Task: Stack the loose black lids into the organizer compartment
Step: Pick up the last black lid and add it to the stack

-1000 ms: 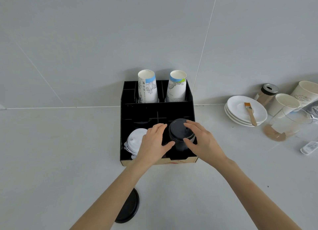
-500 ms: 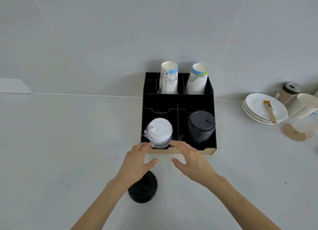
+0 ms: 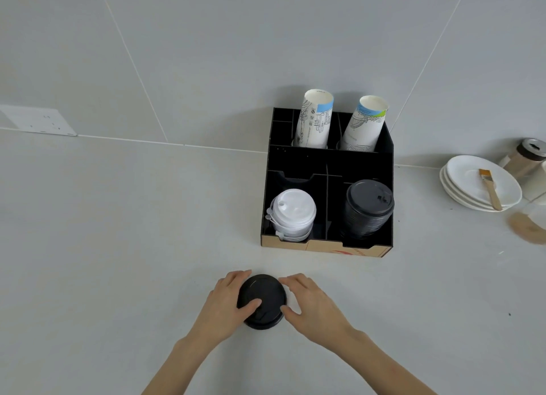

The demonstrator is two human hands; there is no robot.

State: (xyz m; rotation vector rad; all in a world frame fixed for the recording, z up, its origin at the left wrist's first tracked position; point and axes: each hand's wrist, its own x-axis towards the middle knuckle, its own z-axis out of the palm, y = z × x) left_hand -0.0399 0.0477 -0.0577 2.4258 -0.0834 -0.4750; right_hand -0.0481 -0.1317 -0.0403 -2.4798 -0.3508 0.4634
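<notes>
We cup a loose black lid (image 3: 261,301) on the counter (image 3: 118,232) between our left hand (image 3: 229,298) and right hand (image 3: 310,301), fingers touching its rim, just before the organizer (image 3: 325,247) holding stacked black lids (image 3: 367,208).

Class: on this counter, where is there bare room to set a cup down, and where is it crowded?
Bare: the counter left of the organizer. Crowded: right of it, by the plates and jar; and in front, where both hands flank the black lid.
</notes>
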